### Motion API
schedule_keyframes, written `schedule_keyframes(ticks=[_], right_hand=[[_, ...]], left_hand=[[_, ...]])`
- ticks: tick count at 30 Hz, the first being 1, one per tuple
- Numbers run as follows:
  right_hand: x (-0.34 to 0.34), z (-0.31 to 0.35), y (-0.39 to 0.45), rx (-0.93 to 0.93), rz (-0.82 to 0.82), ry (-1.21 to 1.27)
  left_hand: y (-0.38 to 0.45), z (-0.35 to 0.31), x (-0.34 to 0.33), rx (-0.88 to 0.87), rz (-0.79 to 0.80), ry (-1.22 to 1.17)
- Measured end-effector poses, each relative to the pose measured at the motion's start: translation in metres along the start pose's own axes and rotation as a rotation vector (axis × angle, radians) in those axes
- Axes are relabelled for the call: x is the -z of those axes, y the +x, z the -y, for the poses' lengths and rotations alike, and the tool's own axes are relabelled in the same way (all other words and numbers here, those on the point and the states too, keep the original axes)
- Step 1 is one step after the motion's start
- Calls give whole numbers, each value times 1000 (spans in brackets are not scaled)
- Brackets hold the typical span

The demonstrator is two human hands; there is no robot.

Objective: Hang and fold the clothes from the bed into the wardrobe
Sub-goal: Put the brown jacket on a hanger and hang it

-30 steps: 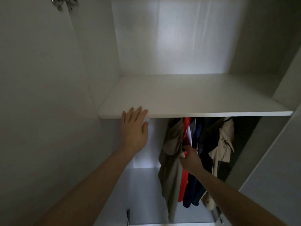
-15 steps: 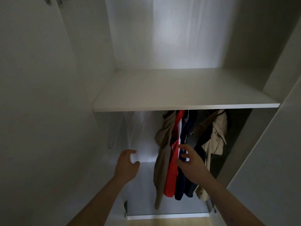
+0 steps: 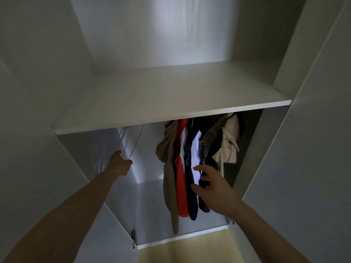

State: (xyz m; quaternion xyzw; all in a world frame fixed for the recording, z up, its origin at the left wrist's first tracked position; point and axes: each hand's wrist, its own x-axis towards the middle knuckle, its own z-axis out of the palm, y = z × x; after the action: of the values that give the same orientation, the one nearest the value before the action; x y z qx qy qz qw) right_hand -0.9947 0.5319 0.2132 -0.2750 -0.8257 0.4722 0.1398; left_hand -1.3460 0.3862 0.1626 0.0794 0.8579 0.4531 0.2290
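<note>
A: Reading from the left, what does the left hand (image 3: 119, 164) hold?

B: Thin pale hangers (image 3: 131, 141), or so they appear; they are blurred. The fingers seem curled about them beside the left wall of the wardrobe (image 3: 38, 92), under the shelf (image 3: 171, 103). Whether anything hangs from them I cannot tell.

A: And centre?

B: The hung clothes: an olive garment (image 3: 167, 168), a red one (image 3: 181, 179), a navy one (image 3: 190, 168), a white one (image 3: 195, 158), then a beige jacket (image 3: 230, 141) furthest right. All hang below the shelf, bunched together.

A: The right hand (image 3: 212, 190)?

B: Fingers spread and relaxed, gripping nothing, its fingertips (image 3: 196, 168) at the white and navy cloth.

A: Progress?

B: Several garments are hung, so hanging looks well along. The shelf shows no folded pile, so folding seems outstanding. The bed is out of view, so what remains there cannot be judged.
</note>
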Motion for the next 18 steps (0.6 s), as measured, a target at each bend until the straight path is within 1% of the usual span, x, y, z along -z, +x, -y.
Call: schedule_keyframes(ticks=[1, 3, 6, 10, 13, 18], right_hand=[[3, -3, -3, -13, 5, -32], [10, -7, -8, -47, 7, -84], [18, -9, -11, -121, -34, -84], [17, -5, -4, -210, -90, -82], [6, -2, 1, -270, -80, -89], [-8, 3, -3, -311, -84, -91]], left_hand=[[8, -3, -5, 26, 10, -41], [23, -5, -17, 60, 32, -47], [40, -11, -32, 87, 72, -34], [53, -19, -50, 10, 155, -21], [54, -24, -60, -76, 196, -105], [46, -28, -65, -172, 238, -104]])
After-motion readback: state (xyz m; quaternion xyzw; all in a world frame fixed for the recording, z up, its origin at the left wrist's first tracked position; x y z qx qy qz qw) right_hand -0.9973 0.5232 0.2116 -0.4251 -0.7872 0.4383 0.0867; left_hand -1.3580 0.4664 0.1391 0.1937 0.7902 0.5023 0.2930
